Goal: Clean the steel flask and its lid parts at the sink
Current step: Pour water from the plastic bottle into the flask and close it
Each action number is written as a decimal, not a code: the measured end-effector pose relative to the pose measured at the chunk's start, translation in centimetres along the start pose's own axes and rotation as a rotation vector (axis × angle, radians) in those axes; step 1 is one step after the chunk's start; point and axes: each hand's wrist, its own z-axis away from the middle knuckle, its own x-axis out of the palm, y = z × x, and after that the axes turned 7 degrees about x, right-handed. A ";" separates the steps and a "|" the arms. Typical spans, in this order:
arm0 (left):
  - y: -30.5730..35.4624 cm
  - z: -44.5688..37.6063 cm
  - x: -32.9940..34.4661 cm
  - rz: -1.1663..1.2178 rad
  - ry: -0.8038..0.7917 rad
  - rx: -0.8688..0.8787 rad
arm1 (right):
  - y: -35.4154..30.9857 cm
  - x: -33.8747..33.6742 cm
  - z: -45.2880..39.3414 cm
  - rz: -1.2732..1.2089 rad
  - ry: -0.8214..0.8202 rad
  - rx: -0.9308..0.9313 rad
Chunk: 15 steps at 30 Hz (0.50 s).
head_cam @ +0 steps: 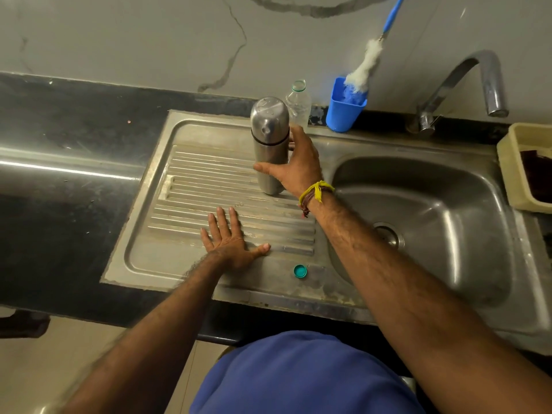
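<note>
— What's closest to you from where you stand?

— A blue shirt (307, 375) at the bottom, pressed up near the edge of the dark counter (59, 138). Both bare forearms reach out over it.

— And the hands?

— The left hand (230, 242) lies flat, palm down, on the ribbed drainboard (209, 180), its fingers (221, 221) straight and spread, holding nothing. The right hand (295, 167) is wrapped round the steel flask (270, 144): thumb across the front of the body, the other fingers curled behind it. There's a yellow and red thread band (313, 194) on that wrist.

— Where's the flask?

— Upright on the drainboard, toward its back, just left of the sink basin (448, 216). Its domed cap is on.

— Anything else around?

— A clear plastic bottle (298, 101) without its cap stands right behind the flask. A small teal bottle cap (300, 271) lies on the front rim of the sink. A blue cup (343, 107) at the back holds a white bottle brush (366, 65) with a blue handle. The tap (478, 79) curves over the basin, and a cream tub (519, 168) sits at the right edge.
</note>
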 end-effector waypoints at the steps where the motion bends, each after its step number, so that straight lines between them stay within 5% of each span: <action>1: 0.0 0.1 0.0 -0.005 0.007 -0.003 | 0.5 -0.3 0.6 0.002 0.011 0.022; 10: -0.3 0.3 0.5 -0.012 0.087 0.022 | 8.4 -4.4 11.4 0.044 -0.102 0.303; 15: -0.2 1.0 1.2 -0.021 0.217 0.036 | 11.1 -4.7 14.8 0.323 -0.343 0.222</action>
